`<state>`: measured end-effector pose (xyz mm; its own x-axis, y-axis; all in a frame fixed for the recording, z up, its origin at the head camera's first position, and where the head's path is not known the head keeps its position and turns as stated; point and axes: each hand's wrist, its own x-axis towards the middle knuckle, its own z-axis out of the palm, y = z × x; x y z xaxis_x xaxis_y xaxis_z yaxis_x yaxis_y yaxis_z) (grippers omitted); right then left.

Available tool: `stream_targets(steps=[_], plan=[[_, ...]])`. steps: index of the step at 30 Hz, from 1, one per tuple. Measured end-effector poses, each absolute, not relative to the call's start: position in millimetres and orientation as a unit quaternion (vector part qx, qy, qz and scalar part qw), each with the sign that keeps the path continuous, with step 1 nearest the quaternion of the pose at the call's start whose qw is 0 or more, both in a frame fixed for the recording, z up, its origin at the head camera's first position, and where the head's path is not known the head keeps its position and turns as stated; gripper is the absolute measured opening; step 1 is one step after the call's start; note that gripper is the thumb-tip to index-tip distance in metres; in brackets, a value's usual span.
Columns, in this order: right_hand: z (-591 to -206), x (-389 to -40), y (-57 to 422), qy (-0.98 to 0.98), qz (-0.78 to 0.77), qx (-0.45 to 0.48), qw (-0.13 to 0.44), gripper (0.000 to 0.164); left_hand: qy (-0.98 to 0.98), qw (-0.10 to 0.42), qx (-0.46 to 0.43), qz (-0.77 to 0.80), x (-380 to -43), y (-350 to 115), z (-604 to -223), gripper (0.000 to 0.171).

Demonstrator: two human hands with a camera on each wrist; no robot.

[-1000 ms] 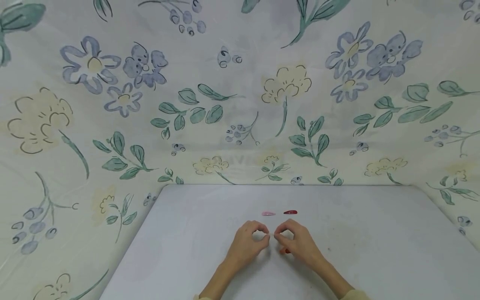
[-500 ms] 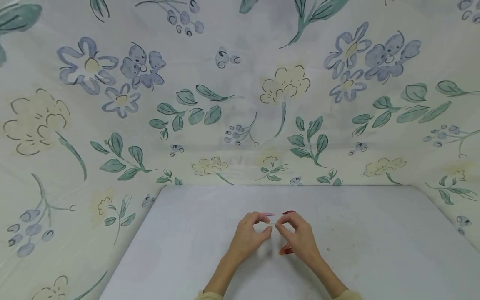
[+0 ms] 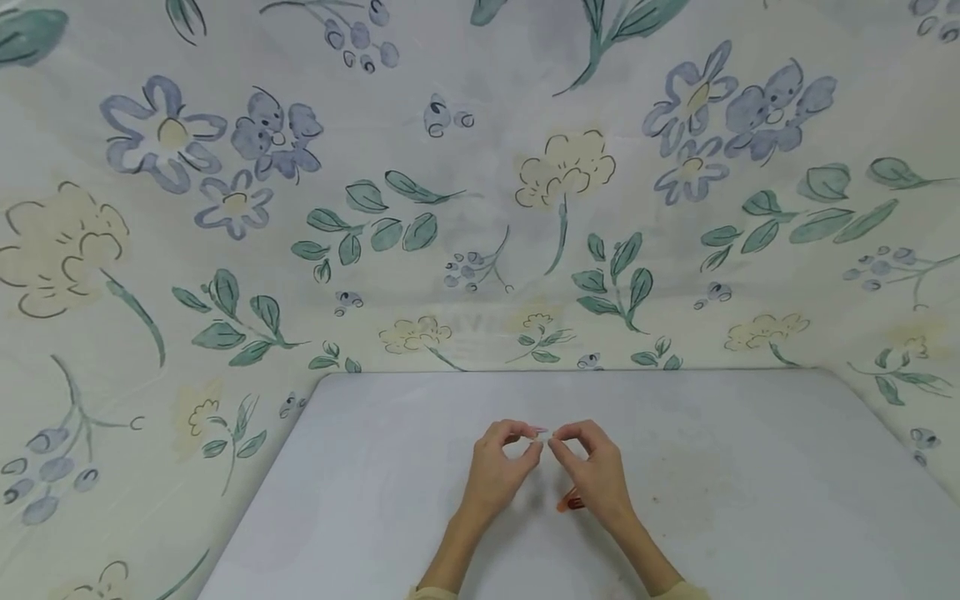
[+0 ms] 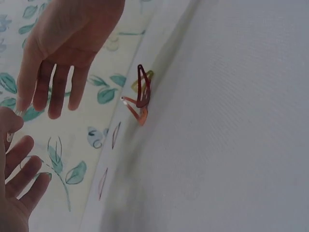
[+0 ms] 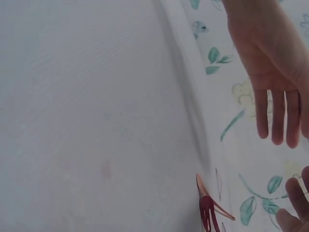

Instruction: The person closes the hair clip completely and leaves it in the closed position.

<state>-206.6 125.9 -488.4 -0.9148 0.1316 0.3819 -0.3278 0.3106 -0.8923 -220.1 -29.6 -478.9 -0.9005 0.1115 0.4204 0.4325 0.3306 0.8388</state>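
Tiny pale thing [image 4: 19,113] was pinched between left hand [image 3: 497,471] and right hand [image 3: 601,472] over the tabletop [image 3: 352,492]; so little of it was gripped that it could've been flicked loose by uneven squeezing.

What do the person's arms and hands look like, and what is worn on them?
The left hand and right hand wear no gloves. The forearms are bare up to pale yellow sleeves, of which only the edges show at the bottom of the head view, with no marking visible.
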Motion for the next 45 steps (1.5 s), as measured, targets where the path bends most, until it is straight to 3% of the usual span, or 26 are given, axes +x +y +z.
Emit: stream_targets(steps=[10, 27, 37, 45], plan=[[-488.2, -208.9, 120.5, -0.77, 0.597, 0.034, 0.22, 0.011, -0.754, 0.167, -0.138, -0.621, -222.3, -17.5, -483.5, 0.01], [-494.3, -209.2, 119.0, -0.758, 0.612, 0.021, 0.223, 0.01, -0.774, 0.186, -0.116, -0.594, -220.6, -12.4, -488.2, 0.016], [-492.9, -209.0, 111.8, -0.745, 0.615, 0.036, 0.255, 0.01, -0.768, 0.226, -0.117, -0.587, -222.3, -13.4, -489.1, 0.012], [-493.4, -208.2, 109.4, -0.743, 0.6, 0.029, 0.294, 0.012, -0.769, 0.223, -0.12, -0.587, -219.9, -10.7, -485.2, 0.009]])
